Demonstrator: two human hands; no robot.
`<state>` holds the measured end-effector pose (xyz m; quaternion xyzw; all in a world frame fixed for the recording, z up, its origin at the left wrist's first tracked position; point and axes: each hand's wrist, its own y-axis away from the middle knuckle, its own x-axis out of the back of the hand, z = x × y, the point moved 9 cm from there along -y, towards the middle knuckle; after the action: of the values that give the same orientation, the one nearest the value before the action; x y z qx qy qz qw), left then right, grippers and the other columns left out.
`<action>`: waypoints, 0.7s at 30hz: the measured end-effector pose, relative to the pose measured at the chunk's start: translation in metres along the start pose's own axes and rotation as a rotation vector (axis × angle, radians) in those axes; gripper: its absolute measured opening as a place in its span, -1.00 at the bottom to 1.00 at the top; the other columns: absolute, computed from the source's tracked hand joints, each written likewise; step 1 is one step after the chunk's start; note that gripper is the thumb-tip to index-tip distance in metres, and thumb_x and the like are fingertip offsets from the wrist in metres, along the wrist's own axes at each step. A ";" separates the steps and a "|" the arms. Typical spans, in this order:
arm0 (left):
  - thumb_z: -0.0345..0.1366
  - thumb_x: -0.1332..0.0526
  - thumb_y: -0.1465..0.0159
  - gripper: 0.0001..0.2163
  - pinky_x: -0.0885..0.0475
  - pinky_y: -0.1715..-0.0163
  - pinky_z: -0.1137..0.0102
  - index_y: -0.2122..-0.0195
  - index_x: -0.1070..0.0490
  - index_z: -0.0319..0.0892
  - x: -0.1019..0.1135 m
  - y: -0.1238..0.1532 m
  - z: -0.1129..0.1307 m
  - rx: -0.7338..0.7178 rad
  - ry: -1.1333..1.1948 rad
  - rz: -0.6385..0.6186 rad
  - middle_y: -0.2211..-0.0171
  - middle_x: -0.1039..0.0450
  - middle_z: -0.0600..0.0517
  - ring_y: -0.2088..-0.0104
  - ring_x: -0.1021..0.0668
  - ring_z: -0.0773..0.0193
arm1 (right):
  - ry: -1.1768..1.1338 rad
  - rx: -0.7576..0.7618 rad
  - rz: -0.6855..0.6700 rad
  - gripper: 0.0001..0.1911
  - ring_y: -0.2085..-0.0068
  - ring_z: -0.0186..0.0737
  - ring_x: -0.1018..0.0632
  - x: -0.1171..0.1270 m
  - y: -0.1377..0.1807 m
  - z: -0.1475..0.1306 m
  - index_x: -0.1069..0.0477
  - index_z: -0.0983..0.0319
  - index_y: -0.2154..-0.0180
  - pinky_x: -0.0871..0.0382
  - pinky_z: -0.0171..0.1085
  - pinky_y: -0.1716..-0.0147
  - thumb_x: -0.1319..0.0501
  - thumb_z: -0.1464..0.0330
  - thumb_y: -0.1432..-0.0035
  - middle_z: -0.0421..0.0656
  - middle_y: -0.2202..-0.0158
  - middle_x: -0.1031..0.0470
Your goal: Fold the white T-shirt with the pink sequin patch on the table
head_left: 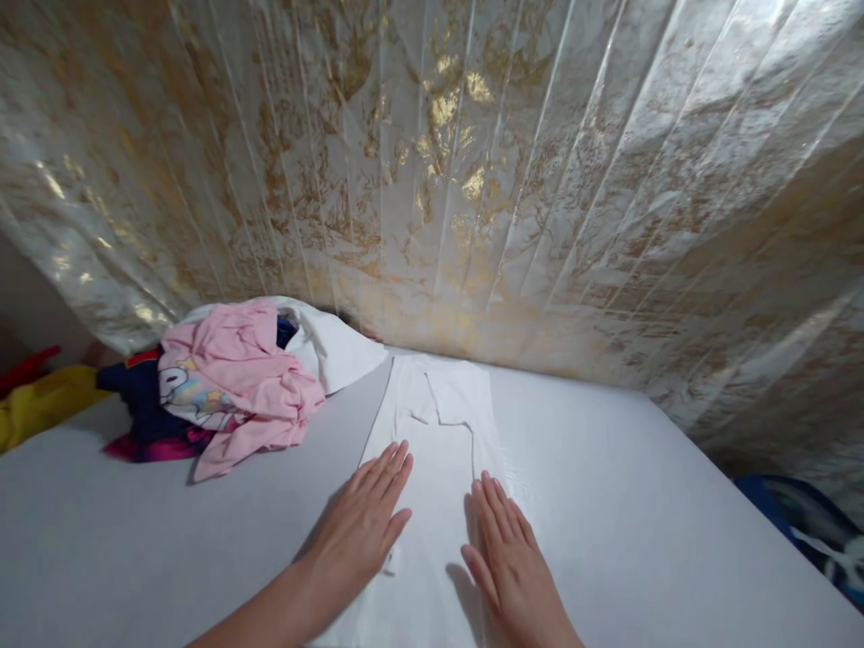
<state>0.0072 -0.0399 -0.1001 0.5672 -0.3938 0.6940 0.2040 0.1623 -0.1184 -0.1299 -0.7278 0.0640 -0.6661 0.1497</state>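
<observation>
A white garment (438, 423) lies flat and folded into a long narrow strip on the white table (641, 504), its far end near the wall. My left hand (364, 522) rests flat on its left edge, fingers stretched out and together. My right hand (509, 558) lies flat on its right side, fingers straight. Neither hand holds anything.
A heap of clothes stands at the back left: a pink shirt (236, 378) on top, a dark blue piece (139, 396) beneath, a white one (337, 346) behind. Yellow cloth (40, 400) lies at the far left. A shiny gold-patterned wall covering (472, 180) backs the table. A blue object (803, 522) sits off the right edge.
</observation>
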 end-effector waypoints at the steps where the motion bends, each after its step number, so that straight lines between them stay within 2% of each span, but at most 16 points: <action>1: -0.18 0.07 -0.45 -0.49 -0.08 -0.26 0.23 -0.38 0.08 -0.21 0.001 0.010 0.003 -0.008 -0.015 0.009 -0.38 0.10 -0.08 -0.35 -0.06 0.13 | 0.001 0.015 0.010 -0.32 -0.36 0.01 -0.07 0.002 0.005 -0.005 0.19 0.26 -0.38 -0.14 0.00 -0.25 0.06 0.14 -0.37 -0.03 -0.38 0.07; 4: -0.13 0.03 -0.43 -0.45 -0.12 -0.23 0.24 -0.38 0.08 -0.21 -0.001 0.033 0.010 -0.014 -0.045 0.035 -0.36 0.04 -0.10 -0.33 -0.12 0.10 | 0.010 0.072 0.026 -0.25 -0.36 0.03 -0.05 0.005 0.016 -0.023 0.35 0.24 -0.39 -0.17 0.00 -0.23 0.02 0.16 -0.35 -0.02 -0.39 0.08; 8: -0.07 0.01 -0.42 -0.43 -0.13 -0.22 0.22 -0.37 0.04 -0.24 -0.004 0.039 0.013 0.005 -0.059 0.030 -0.36 0.02 -0.12 -0.32 -0.13 0.10 | 0.032 0.095 0.059 -0.19 -0.35 0.09 -0.07 0.006 0.017 -0.034 0.40 0.28 -0.38 -0.23 0.06 -0.19 -0.04 0.19 -0.32 0.05 -0.37 0.04; 11: -0.06 0.02 -0.43 -0.43 -0.13 -0.23 0.21 -0.37 0.06 -0.22 -0.004 0.036 0.011 0.003 -0.042 0.023 -0.36 0.02 -0.12 -0.33 -0.12 0.10 | 0.030 0.102 0.089 -0.19 -0.34 0.10 -0.12 0.009 0.015 -0.032 0.40 0.26 -0.38 -0.26 0.08 -0.16 -0.03 0.20 -0.32 0.06 -0.36 -0.01; 14: -0.14 0.09 -0.47 -0.46 -0.14 -0.22 0.24 -0.39 0.17 -0.21 0.000 0.039 0.011 -0.019 0.006 0.038 -0.36 0.04 -0.10 -0.33 -0.11 0.15 | -0.013 0.112 0.103 -0.30 -0.32 -0.02 -0.20 0.018 0.016 -0.021 0.40 0.19 -0.39 -0.32 -0.02 -0.14 0.07 0.27 -0.38 -0.02 -0.35 -0.07; 18: -0.27 0.19 -0.49 -0.51 -0.11 -0.23 0.30 -0.40 0.27 -0.19 0.014 0.056 0.015 -0.072 0.041 0.075 -0.37 0.06 -0.06 -0.33 -0.11 0.22 | -0.016 0.123 0.121 -0.37 -0.29 -0.10 -0.26 0.039 0.024 -0.007 0.35 0.18 -0.39 -0.39 -0.11 -0.09 0.13 0.30 -0.40 -0.05 -0.34 -0.11; 21: -0.26 0.11 -0.48 -0.49 -0.13 -0.22 0.34 -0.40 0.23 -0.18 0.024 0.070 0.021 -0.105 0.009 0.080 -0.36 -0.01 -0.05 -0.31 -0.17 0.20 | 0.026 0.170 0.146 -0.32 -0.28 -0.04 -0.27 0.043 0.031 -0.014 0.35 0.24 -0.39 -0.39 -0.09 -0.08 0.08 0.27 -0.38 -0.01 -0.32 -0.14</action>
<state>-0.0372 -0.1032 -0.0986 0.5364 -0.4509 0.6826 0.2075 0.1562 -0.1617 -0.0976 -0.6973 0.0620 -0.6658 0.2582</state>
